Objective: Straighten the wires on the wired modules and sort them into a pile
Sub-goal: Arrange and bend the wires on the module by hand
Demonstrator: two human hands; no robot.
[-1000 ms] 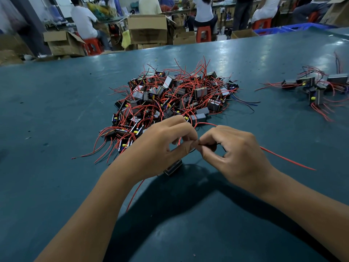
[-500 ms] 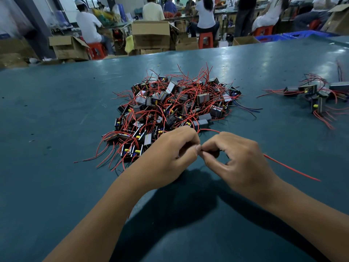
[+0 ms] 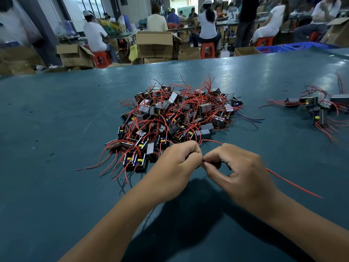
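Head view: both hands kept pinched together over table (image 3: 56,167), barely shifted from a second ago, so same wire is still being worked, nothing yet sorted. Left hand (image 3: 175,167) curled, module likely hidden inside. Red wire (image 3: 294,184) pinched by right hand (image 3: 239,171), long axis run straight, tip pointed right and toward camera. Tangled heap (image 3: 175,118) sat just beyond knuckles, small pile (image 3: 317,108) far right.

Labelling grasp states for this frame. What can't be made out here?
- Held module: head view, hidden behind the left hand and right hand; only a red wire trails out to the right.
- Right pile: cut off by the right frame edge.
- Big pile: wires overlap, so the module count is unclear.
- Pinch point: fingertips meet, contact too small to resolve.
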